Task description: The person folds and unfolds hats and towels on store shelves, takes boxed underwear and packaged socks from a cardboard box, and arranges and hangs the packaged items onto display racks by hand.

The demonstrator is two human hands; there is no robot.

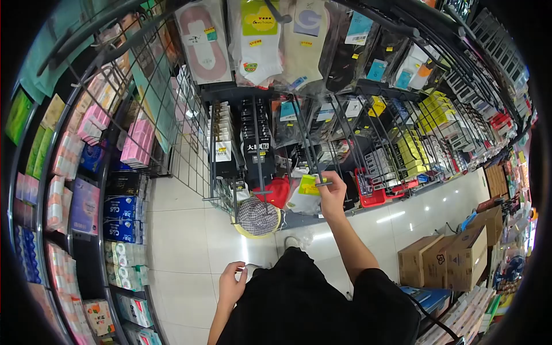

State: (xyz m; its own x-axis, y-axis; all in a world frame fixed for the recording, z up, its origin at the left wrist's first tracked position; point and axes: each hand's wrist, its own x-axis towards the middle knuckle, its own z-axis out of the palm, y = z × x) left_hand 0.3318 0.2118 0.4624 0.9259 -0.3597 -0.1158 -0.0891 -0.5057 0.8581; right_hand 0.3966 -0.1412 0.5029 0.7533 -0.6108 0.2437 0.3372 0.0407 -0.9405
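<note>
My right hand [333,196] is raised at the front of the sock rack, its fingers closed at the edge of a pack of white socks [305,198] with a yellow-green label. The tip of a metal display hook [325,183] sits at those fingers. How the pack meets the hook is partly hidden by the hand. Low beside my body, my left hand [232,283] hangs over the floor, fingers loosely bent and apart, holding nothing. Black sock packs [257,146] hang on hooks left of my right hand.
A checked cloth item [258,216] in a yellow-rimmed container and a red item [279,192] are below the hooks. Tissue packs [121,210] fill shelves at left, beside a wire grid [187,164]. Cardboard boxes [468,259] stand on the floor at right. A red basket [374,199] is under the rack.
</note>
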